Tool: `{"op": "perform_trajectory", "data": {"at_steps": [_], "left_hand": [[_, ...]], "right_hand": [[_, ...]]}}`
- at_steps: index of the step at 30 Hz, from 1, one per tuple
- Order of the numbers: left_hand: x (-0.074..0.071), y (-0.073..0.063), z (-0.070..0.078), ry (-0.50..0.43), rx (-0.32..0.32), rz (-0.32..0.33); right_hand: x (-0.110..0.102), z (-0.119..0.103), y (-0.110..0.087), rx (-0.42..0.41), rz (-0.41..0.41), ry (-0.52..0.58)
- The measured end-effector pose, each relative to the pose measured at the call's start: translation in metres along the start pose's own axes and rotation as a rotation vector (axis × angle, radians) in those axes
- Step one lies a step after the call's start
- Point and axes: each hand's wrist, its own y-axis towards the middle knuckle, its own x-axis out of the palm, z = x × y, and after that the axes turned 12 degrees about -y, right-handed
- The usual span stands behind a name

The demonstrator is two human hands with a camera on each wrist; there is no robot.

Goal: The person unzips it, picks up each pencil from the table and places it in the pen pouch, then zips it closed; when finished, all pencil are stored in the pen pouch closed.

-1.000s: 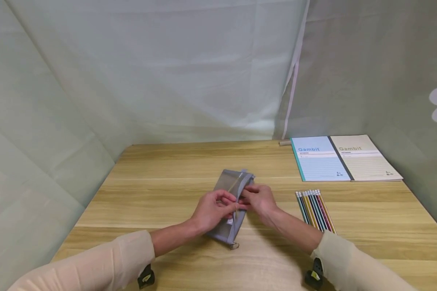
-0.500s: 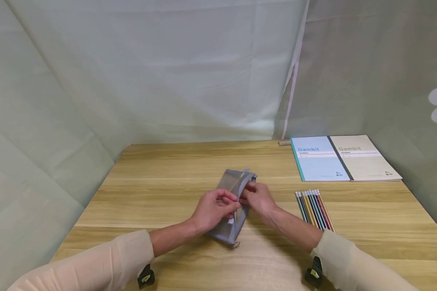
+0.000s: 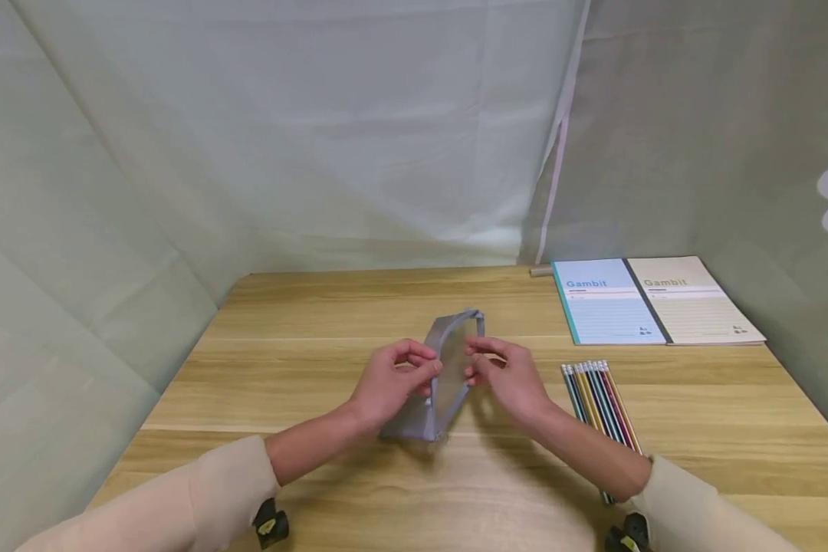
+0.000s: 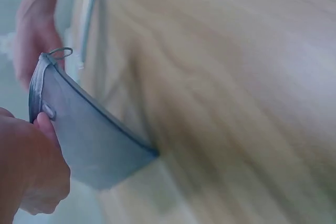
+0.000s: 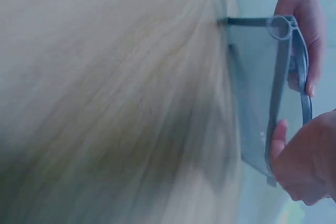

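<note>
A grey mesh pencil pouch [image 3: 414, 422] is raised at the middle of the table, its zippered mouth spread wide towards me. My left hand [image 3: 393, 383] pinches the left edge of that mouth between thumb and fingers. Opposite it, my right hand [image 3: 510, 379] holds the right edge, with a fingertip inside the rim in the right wrist view. A metal ring [image 5: 279, 27] hangs at one corner of the pouch [image 4: 100, 129]. To the right lie several pencils [image 3: 596, 399] side by side, eraser ends away from me, partly covered by my right forearm.
Two notebooks, one blue [image 3: 607, 307] and one cream [image 3: 690, 303], lie at the back right of the wooden table [image 3: 303, 307]. A small brown roll-like end [image 3: 541, 271] shows beside the blue one. Pale cloth curtains [image 3: 386, 138] enclose the back and sides.
The pouch has come up off its flatter position and its mouth has widened. My right hand has drawn out to the right, apart from the left; a gold line seen through the mesh no longer shows.
</note>
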Motion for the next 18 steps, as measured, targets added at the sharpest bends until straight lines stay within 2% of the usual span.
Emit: {"op": "perform_trajectory", "data": {"at_steps": [4, 8, 18], "left_hand": [[-0.006, 0.001, 0.011, -0.031, 0.003, 0.042], [-0.013, 0.001, 0.016, -0.043, 0.002, 0.070], [-0.021, -0.002, 0.021, -0.029, -0.005, 0.079]], "right_hand": [[-0.018, -0.009, -0.010, -0.063, 0.111, -0.029], [-0.037, -0.014, -0.019, -0.101, 0.191, -0.077], [-0.092, -0.002, -0.034, -0.068, 0.229, -0.192]]}}
